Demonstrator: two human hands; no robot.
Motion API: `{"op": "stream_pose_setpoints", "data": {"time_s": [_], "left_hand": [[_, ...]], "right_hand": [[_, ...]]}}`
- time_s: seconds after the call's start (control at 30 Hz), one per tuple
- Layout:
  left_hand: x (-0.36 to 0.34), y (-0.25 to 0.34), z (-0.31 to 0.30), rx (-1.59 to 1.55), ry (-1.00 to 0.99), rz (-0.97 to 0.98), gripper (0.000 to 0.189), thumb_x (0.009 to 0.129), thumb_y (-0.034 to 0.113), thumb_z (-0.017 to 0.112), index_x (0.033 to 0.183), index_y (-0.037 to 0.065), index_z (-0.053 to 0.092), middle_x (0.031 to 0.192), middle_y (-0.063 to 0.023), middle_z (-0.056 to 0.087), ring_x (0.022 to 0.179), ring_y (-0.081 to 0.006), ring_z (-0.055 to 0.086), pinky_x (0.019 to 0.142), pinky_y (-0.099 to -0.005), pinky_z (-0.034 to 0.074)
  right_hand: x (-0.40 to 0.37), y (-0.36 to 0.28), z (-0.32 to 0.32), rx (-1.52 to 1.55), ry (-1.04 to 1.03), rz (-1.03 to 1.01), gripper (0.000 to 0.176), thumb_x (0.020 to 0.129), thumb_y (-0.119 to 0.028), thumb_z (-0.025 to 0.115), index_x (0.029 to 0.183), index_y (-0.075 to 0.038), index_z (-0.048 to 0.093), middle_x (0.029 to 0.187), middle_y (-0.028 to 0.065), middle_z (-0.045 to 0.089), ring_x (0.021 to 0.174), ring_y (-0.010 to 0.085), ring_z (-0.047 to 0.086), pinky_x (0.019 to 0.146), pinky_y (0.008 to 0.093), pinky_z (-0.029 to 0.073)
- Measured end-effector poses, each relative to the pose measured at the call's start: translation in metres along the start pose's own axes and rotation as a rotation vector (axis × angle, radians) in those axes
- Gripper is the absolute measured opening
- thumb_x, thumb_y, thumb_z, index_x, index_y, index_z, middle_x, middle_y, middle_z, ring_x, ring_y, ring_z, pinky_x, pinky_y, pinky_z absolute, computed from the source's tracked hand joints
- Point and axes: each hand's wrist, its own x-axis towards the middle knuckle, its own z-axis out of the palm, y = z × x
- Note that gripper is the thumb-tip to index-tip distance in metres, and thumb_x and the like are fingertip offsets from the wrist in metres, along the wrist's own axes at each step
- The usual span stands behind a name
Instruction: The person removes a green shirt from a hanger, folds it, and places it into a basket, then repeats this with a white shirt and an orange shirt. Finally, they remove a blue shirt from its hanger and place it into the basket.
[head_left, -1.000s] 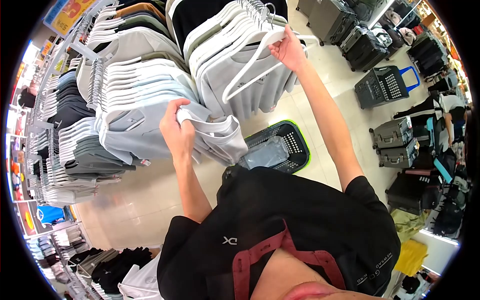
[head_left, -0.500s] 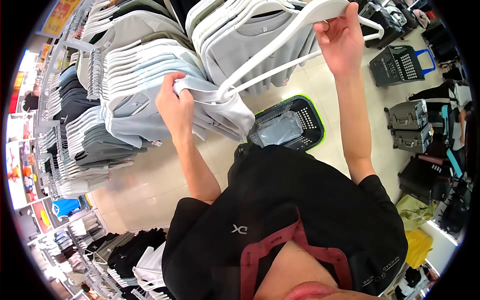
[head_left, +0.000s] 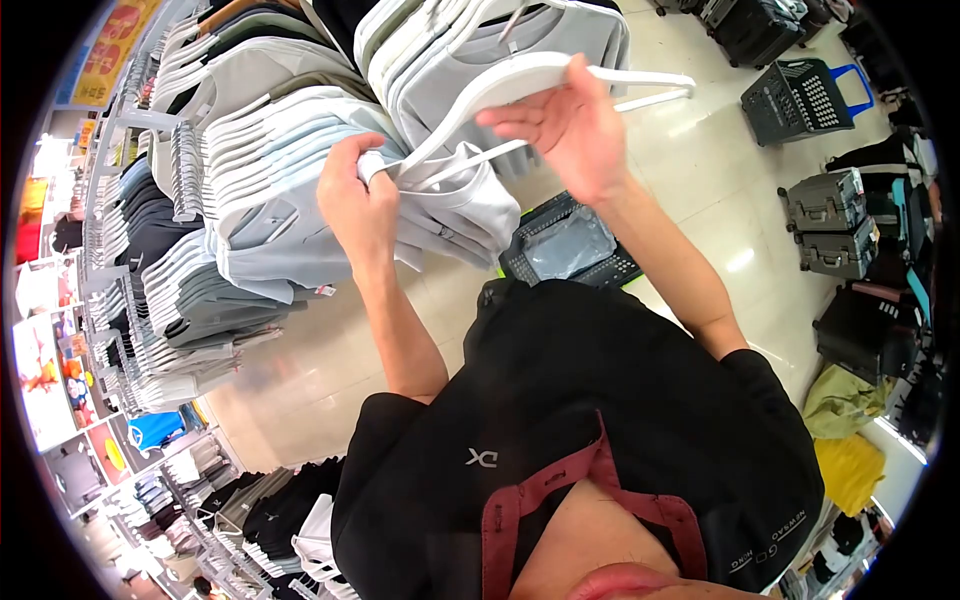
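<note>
My left hand (head_left: 362, 205) is closed on the collar area of a light grey T-shirt (head_left: 460, 208), which hangs down to the right. A white clothes hanger (head_left: 505, 78) slopes up from the shirt's neck opening, one arm inside it and the other reaching out to the right. My right hand (head_left: 585, 140) holds the hanger near its middle, palm in view, thumb up against the top bar and fingers stretched left within the frame. The hanger's hook is hard to make out.
Racks of grey and pale blue shirts (head_left: 290, 215) stand close on the left. On the floor below my hands is a dark basket (head_left: 625, 268) holding a plastic-wrapped item (head_left: 570, 245). Another basket (head_left: 800, 100) and several suitcases (head_left: 828, 200) are on the right.
My right hand has come left and down with the hanger, nearer my left hand. The hanger's arm reaches further into the shirt's neck. My left hand keeps its hold on the collar.
</note>
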Motion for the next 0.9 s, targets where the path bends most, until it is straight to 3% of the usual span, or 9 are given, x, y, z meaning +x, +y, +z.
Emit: {"op": "stream_pose_setpoints", "data": {"time_s": [0.07, 0.3, 0.57, 0.7, 0.87, 0.9], "left_hand": [[-0.001, 0.005, 0.005, -0.033, -0.028, 0.117, 0.031, 0.073, -0.005, 0.048, 0.095, 0.002, 0.068, 0.085, -0.0145, 0.063, 0.079, -0.0298, 0.061, 0.076, -0.0346, 0.048], [-0.004, 0.019, 0.015, -0.126, -0.104, 0.117, 0.028, 0.077, -0.007, 0.048, 0.096, 0.0, 0.068, 0.086, -0.0136, 0.061, 0.082, -0.0285, 0.061, 0.077, -0.0343, 0.047], [-0.003, 0.017, 0.025, -0.135, -0.086, 0.049, 0.018, 0.089, 0.002, 0.05, 0.097, 0.002, 0.066, 0.069, -0.0147, 0.062, 0.061, -0.0272, 0.059, 0.063, -0.0347, 0.046], [0.0, 0.022, 0.025, -0.152, -0.109, 0.023, 0.018, 0.09, 0.004, 0.05, 0.097, 0.001, 0.066, 0.071, -0.0156, 0.062, 0.063, -0.0259, 0.059, 0.064, -0.0343, 0.046], [0.001, 0.018, 0.026, -0.246, -0.136, -0.1, 0.02, 0.094, 0.008, 0.049, 0.096, -0.001, 0.066, 0.07, -0.0078, 0.061, 0.065, -0.0145, 0.053, 0.064, -0.0297, 0.044], [0.002, 0.017, 0.026, -0.246, -0.133, -0.102, 0.02, 0.094, 0.008, 0.049, 0.096, -0.001, 0.066, 0.07, -0.0078, 0.061, 0.065, -0.0145, 0.053, 0.064, -0.0297, 0.044]], "right_hand": [[-0.004, 0.018, 0.009, -0.012, 0.022, 0.114, 0.066, 0.106, -0.049, 0.032, 0.127, 0.008, 0.057, 0.121, 0.0262, 0.066, 0.111, 0.0397, 0.066, 0.094, 0.0401, 0.055], [-0.013, 0.06, 0.013, 0.088, 0.078, 0.169, 0.055, 0.104, -0.043, 0.038, 0.125, 0.005, 0.054, 0.125, 0.0244, 0.063, 0.114, 0.0362, 0.064, 0.101, 0.0432, 0.051], [-0.016, 0.051, 0.023, 0.154, 0.138, 0.131, 0.056, 0.103, -0.042, 0.038, 0.126, 0.007, 0.054, 0.126, 0.0252, 0.062, 0.113, 0.0366, 0.064, 0.101, 0.0441, 0.051], [-0.014, 0.05, 0.019, 0.174, 0.131, 0.141, 0.058, 0.104, -0.042, 0.037, 0.13, 0.007, 0.053, 0.128, 0.0249, 0.061, 0.114, 0.0371, 0.064, 0.101, 0.0446, 0.051], [-0.024, 0.043, 0.0, 0.208, 0.038, 0.162, 0.05, 0.106, -0.033, 0.038, 0.133, 0.007, 0.051, 0.134, 0.0234, 0.058, 0.114, 0.0359, 0.063, 0.1, 0.044, 0.051], [-0.033, 0.04, -0.006, 0.067, 0.054, 0.164, 0.046, 0.106, -0.028, 0.04, 0.134, 0.007, 0.051, 0.135, 0.0225, 0.057, 0.115, 0.0341, 0.063, 0.099, 0.0432, 0.051]]}}
